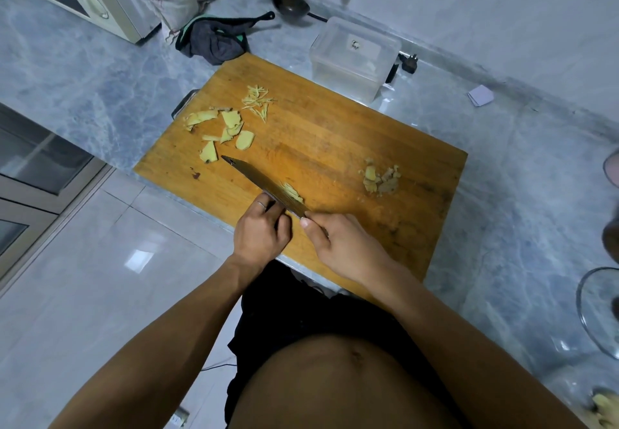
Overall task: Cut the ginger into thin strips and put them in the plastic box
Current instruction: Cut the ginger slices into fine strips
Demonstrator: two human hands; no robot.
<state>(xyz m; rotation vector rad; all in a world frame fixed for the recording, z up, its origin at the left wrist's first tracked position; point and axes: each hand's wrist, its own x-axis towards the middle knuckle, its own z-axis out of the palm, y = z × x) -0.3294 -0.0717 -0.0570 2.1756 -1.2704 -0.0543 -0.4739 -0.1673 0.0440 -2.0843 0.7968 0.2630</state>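
Wooden cutting board (335, 133) set at an angle on the marble desk (522, 194). Right hand (341, 244) grips the cleaver (264, 184) at the handle end, fingers curled, thumb lying toward the blade. Left hand (261, 231), a ring on one finger, is curled with its fingertips against the blade's left face; what it pins underneath is hidden, probably ginger. A small heap of cut ginger (294, 193) rests on the blade's right face, just ahead of the right thumb.

Beyond the left fingers: loose ginger slices (221, 130), and past those a scatter of thin strips (258, 100). Off to the right of the right fingers, well apart, a pile of peel and trimmings (382, 179).

Plastic box (355, 56) stands on the desk far past both hands, touching or nearly touching the board's far corner (lid appears on; contents unclear through the cloudy wall). A dark cloth (214, 39) lies left of it.
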